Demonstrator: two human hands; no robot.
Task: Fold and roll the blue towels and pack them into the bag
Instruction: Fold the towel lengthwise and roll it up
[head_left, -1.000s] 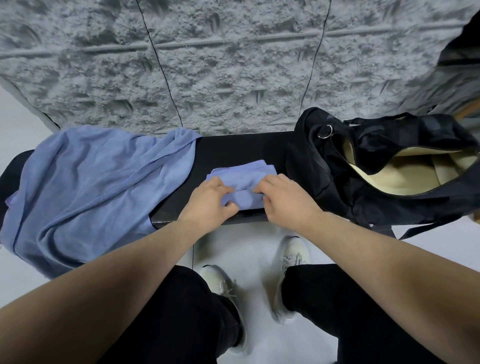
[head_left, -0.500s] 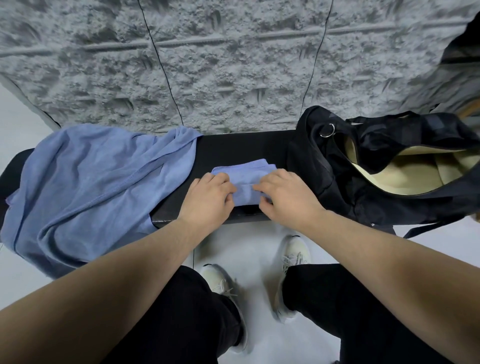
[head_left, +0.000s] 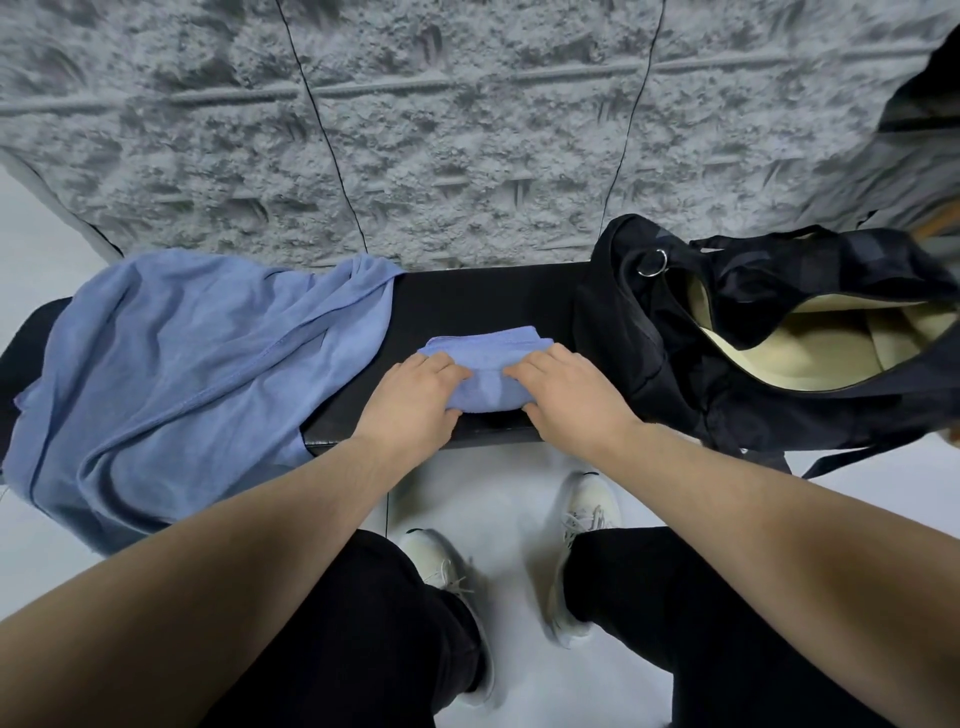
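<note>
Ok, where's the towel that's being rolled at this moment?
In the head view, the small blue towel lies mid-bench under the left hand and right hand, between the large blue towel on the left and the open black bag on the right.

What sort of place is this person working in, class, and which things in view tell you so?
Probably an indoor changing or gym-type area, though unsure: a black bench stands against a rough grey textured wall on a pale smooth floor, with an open black bag on the bench.
</note>
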